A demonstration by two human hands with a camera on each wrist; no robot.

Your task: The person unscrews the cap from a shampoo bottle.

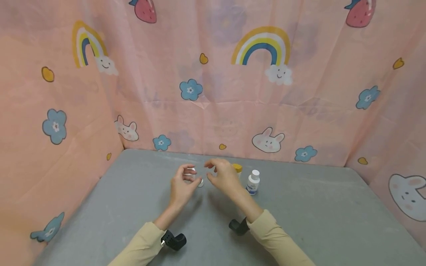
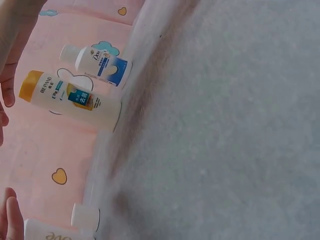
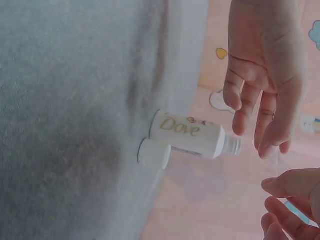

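Observation:
My left hand (image 1: 183,186) and right hand (image 1: 226,179) hover over the middle of the table, facing each other a short gap apart. Fingers on both are loosely bent, with nothing between them. Behind the left hand stands a white Dove bottle (image 3: 187,132), uncapped, its threaded neck bare. Its left-wrist image is cut off at the bottom corner. A white cap (image 3: 154,154) sits on the table right beside this bottle. Partly hidden behind the right hand is a REPAND bottle (image 2: 75,100) with a yellow cap (image 1: 237,168).
A smaller white Dove bottle (image 1: 253,183) with a blue label stands capped, to the right of the right hand. The grey table (image 1: 316,214) is bounded at the back and sides by pink patterned curtains (image 1: 226,111). Both wrists wear black camera mounts (image 1: 174,242).

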